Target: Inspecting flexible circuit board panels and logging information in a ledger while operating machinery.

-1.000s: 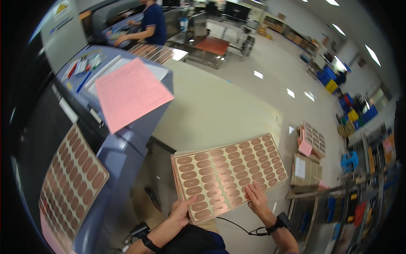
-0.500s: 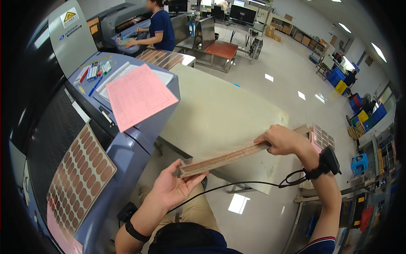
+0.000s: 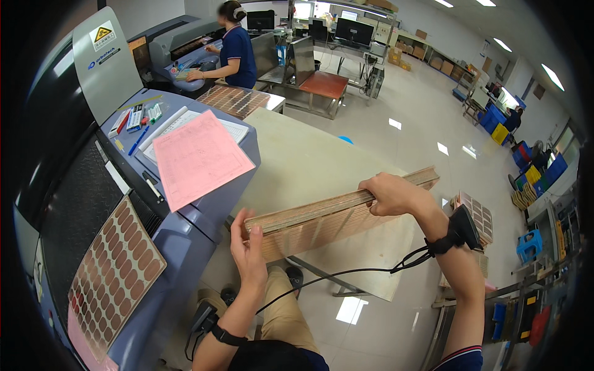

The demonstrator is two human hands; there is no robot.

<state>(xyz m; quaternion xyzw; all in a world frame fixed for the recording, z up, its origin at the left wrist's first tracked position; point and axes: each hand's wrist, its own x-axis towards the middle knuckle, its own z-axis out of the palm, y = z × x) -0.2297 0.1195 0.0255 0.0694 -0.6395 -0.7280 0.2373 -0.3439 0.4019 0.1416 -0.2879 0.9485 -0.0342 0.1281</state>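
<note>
A thick stack of thin copper-coloured circuit board panels (image 3: 309, 230) stands on its long edge above the pale green table, tilted up toward the right. My right hand (image 3: 393, 195) is closed over its upper edge, right of the middle. At the left end, my left hand (image 3: 249, 250) grips the corner, with its thumb on the near side and its fingers behind. Whether the stack's lower edge touches the table cannot be made out. Another panel (image 3: 117, 266) with rows of copper ovals leans on the machine at my left.
The pale green table (image 3: 303, 154) lies beyond the stack. Pink paper (image 3: 201, 157), pens and boxes rest on the blue-grey machine (image 3: 185, 232). A co-worker (image 3: 238, 55) stands at the far left. More panels (image 3: 475, 216) are stacked at the right. A black cable (image 3: 334, 271) hangs between my wrists.
The stack has turned from lying nearly flat to standing on edge, so its near face shows. My left hand has moved up and left to the stack's end; my right has shifted slightly left.
</note>
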